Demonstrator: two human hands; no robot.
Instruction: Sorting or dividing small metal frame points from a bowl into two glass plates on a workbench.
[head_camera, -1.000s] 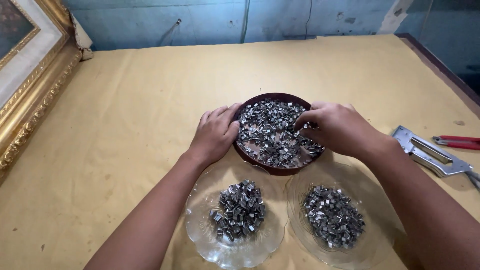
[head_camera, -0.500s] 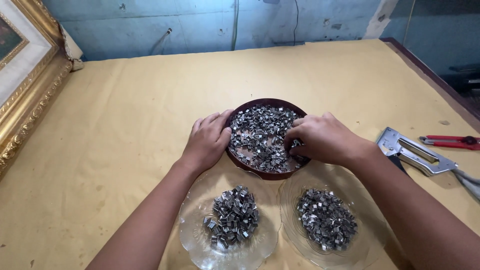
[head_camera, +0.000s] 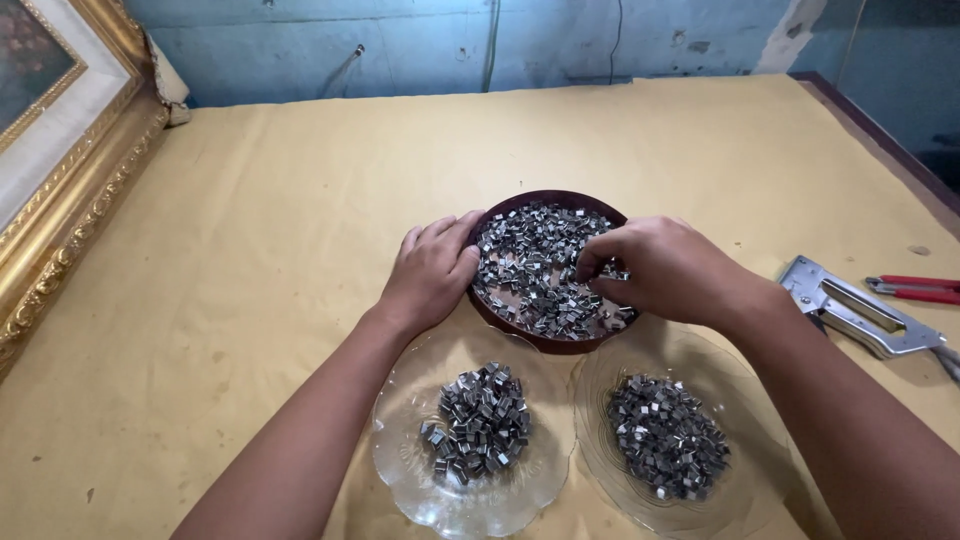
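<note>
A dark round bowl (head_camera: 545, 205) heaped with small metal clips (head_camera: 535, 262) sits mid-table on the tan covering (head_camera: 300, 200), and the left hand (head_camera: 430, 270) rests against its left rim with fingers together and curled along the edge. The right hand (head_camera: 655, 270) reaches into the bowl from the right, fingertips bunched down among the clips, though whether they actually pinch any is hidden. Just in front lie two clear glass plates, the left plate (head_camera: 400, 440) and right plate (head_camera: 600, 400), each holding a small pile of clips, with a metal staple gun (head_camera: 850, 315) off to the right
</note>
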